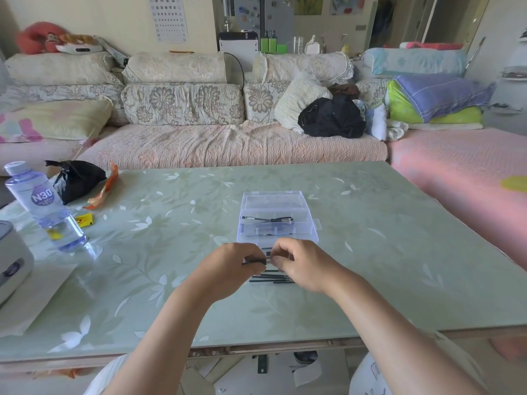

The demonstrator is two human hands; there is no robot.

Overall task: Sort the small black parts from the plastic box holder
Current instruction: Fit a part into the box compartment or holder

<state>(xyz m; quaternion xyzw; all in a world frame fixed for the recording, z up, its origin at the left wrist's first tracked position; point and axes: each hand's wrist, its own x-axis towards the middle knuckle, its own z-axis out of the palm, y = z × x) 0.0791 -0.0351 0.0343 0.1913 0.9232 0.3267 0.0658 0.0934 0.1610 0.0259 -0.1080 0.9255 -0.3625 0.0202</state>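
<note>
Water bottle (42,206): stands at the left edge of the frame, well apart from the work area and out of the hands' way.
Left hand (236,266): lower centre; curled fingers pinch the left end of one thin black part (254,262).
Sorted parts (271,277): a row of black strips lies parallel on the surface (370,238), just below the hands. Judgement: they are aligned for comparison or counting.
Plastic box (302,232): centre of the frame, just above the hands, with its lid tipped back for access. A few black parts lie inside.
Right hand (299,263): pinches the right end of the same part. Judgement: the two-handed hold steadies it for inspection or placement.
</note>
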